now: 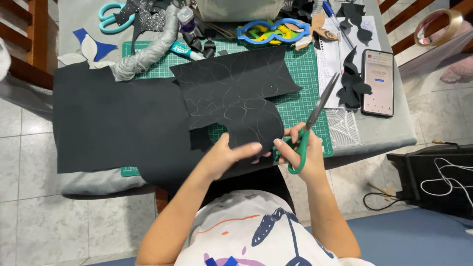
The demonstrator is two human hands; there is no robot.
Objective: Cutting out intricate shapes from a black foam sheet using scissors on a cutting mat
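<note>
Black felt [231, 93], scored with faint curved outlines, lies across the green mat [295, 106] on the tabletop [389, 133], and we hold its near edge. Our left hand [224, 157] rests on that near lobe, fingers [249, 148] stretched flat and close together, pressing the sheet down with the thumb tucked under the edge, as far as we can tell. Our right hand [300, 150] sits just right of the felt, its fingers curled through the green handles of the scissors [315, 116]. The blades look almost closed; their long axis runs from the near handles up and away to the far right, pointing off the felt, not into it. So the felt lies to the left of the blades, and the left hand is the nearer one to it.

A larger black sheet [113, 123] spreads to the left. Far across the tabletop, a blue figure-eight tray [273, 30] holds yellow and green scraps. A phone [378, 81] lies on the right, with small black cut-outs [352, 86] beside it. Teal scissors [111, 17] sit at the far left.
</note>
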